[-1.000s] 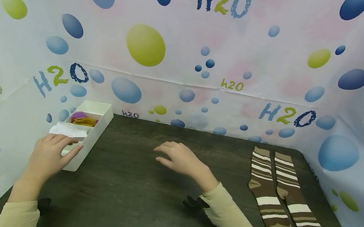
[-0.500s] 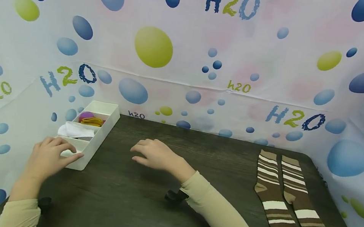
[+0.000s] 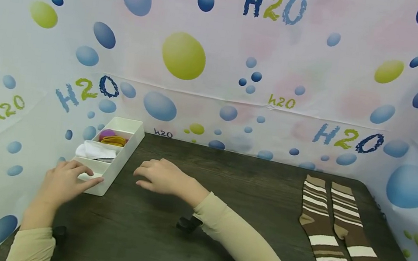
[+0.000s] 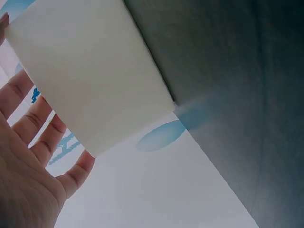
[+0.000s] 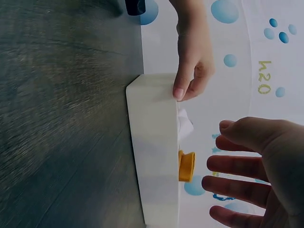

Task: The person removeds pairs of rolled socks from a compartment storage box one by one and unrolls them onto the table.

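Note:
At the left of the table stands a long white divided box [image 3: 118, 173]. My left hand [image 3: 63, 184] is over its near compartment, fingers bent softly. In the right wrist view its thumb [image 5: 179, 90] is right at the box's top corner. Deeper in the box lie a white folded cloth item [image 3: 96, 151] with dark stripes and, beyond a divider, a mustard-yellow folded one [image 3: 114, 140] beside a purple one [image 3: 106, 134]. My right hand [image 3: 163, 177] hovers over the table to the right of the box, fingers spread and holding nothing.
Two brown socks [image 3: 323, 238] with white and tan stripes lie flat side by side at the right of the dark table [image 3: 131, 239]. A white backdrop [image 3: 225, 40] printed with blue and green dots rises behind and along both sides.
My right hand has moved left, closer to the white box. The left hand has come to the box's near end. The head view has swung slightly left; the socks lie as before.

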`<state>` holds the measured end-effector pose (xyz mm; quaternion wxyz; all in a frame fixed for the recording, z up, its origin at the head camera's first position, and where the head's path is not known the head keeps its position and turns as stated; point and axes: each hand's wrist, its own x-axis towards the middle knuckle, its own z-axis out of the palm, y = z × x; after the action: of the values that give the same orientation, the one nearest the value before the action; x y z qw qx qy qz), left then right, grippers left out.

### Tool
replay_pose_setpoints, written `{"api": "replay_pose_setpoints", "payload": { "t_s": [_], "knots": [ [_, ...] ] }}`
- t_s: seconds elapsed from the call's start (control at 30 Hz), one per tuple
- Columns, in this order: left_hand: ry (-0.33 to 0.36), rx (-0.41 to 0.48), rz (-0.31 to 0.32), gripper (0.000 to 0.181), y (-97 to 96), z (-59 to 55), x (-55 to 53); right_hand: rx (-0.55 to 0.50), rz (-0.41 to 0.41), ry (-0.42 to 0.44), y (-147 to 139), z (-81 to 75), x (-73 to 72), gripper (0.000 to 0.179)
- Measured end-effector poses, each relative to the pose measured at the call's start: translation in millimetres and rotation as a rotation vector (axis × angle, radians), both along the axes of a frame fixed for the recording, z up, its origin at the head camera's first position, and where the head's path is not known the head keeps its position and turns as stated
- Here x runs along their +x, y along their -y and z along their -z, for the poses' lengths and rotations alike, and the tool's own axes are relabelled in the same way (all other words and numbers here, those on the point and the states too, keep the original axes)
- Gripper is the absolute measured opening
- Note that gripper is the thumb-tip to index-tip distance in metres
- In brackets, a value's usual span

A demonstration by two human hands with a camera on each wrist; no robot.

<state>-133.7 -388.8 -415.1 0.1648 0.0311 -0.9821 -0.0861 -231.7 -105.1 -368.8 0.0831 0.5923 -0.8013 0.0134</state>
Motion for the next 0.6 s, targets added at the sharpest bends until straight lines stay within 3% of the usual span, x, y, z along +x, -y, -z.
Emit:
{"api": "replay_pose_setpoints", "payload": {
  "t_s": [0.33, 0.6],
  "knots": [
    [-0.012, 0.030, -0.021, 0.054, 0.3, 1.4, -0.3, -0.028, 0.011, -0.020, 31, 5.2, -8.5, 0.032],
    [-0.043, 0.023, -0.003, 0.049, 2.9, 4.6, 0.8, -0.127, 0.101, -0.073, 61, 18.2, -20.9, 0.034]
  ]
}}
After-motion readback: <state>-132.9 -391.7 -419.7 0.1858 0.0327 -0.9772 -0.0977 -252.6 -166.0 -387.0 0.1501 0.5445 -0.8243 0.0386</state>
